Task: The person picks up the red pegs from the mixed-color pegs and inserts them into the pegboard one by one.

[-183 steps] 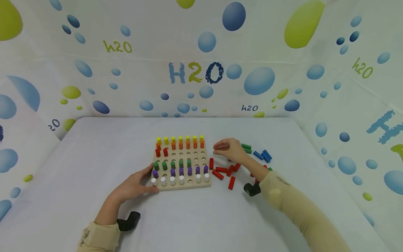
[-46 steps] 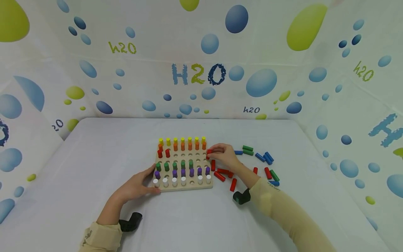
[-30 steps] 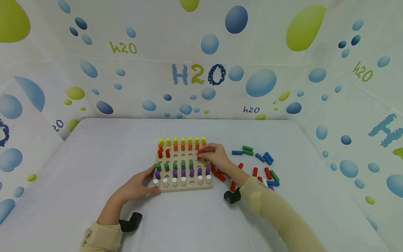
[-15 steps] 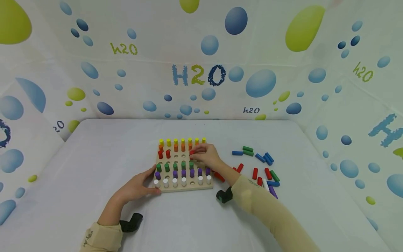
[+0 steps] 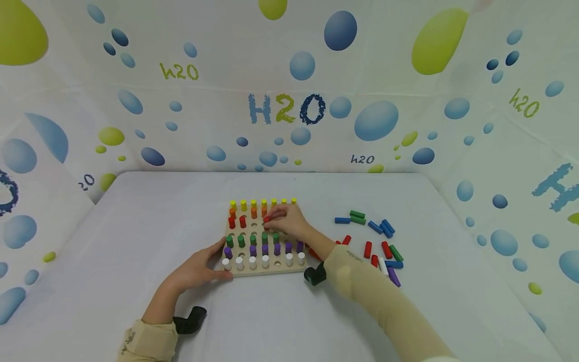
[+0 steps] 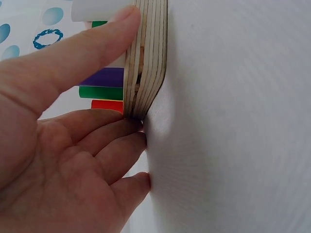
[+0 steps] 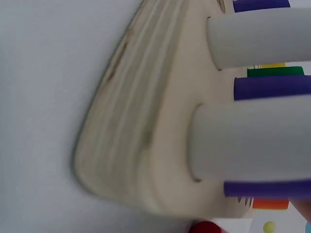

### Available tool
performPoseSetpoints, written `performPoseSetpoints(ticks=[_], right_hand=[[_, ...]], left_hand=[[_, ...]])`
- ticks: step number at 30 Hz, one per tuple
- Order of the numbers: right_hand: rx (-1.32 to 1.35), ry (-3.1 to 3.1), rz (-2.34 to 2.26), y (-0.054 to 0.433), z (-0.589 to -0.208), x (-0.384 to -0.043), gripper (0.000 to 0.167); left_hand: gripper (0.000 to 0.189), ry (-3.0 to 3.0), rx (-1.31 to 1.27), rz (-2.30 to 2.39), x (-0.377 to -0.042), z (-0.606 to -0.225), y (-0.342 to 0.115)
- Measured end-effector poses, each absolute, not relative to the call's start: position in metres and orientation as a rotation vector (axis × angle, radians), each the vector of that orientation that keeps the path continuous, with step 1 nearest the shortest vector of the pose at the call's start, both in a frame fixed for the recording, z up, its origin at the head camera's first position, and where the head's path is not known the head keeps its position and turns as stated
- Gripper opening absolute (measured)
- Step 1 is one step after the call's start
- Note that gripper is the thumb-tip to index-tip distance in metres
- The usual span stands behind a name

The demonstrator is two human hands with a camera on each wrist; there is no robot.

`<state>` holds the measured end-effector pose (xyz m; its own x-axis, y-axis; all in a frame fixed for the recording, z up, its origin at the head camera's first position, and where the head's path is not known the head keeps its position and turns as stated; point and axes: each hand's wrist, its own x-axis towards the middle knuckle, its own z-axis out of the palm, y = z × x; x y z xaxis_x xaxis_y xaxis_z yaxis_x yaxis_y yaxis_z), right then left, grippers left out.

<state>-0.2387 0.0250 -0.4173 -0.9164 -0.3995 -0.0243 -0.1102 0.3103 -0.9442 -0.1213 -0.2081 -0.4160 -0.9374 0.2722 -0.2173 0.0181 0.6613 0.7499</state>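
Observation:
A wooden pegboard holds upright pegs in rows of yellow, orange, red, green, purple and white. My left hand holds its near left corner. In the left wrist view, the thumb presses the layered wooden edge and the fingers lie along the adjoining side. Between thumb and fingertips, my right hand pinches a red peg over the red row, right of two standing red pegs. That hand hides the right part of this row. White pegs fill much of the right wrist view.
Right of the board, loose red pegs lie on the white-covered table. Blue pegs, green pegs, a white peg and a purple peg lie there too. A patterned curtain stands behind.
My right hand has carried the red peg leftward along the red row, from the board's right edge to near its middle. My left hand stays at the corner.

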Motion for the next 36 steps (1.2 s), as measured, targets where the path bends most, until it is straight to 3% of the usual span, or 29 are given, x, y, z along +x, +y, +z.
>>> performPoseSetpoints(ticks=[36], right_hand=[[-0.35,2.451,-1.503,-0.013,-0.402,-0.239,0.016]], left_hand=[[0.1,2.558,0.236,1.135,-0.123,-0.412,-0.209]])
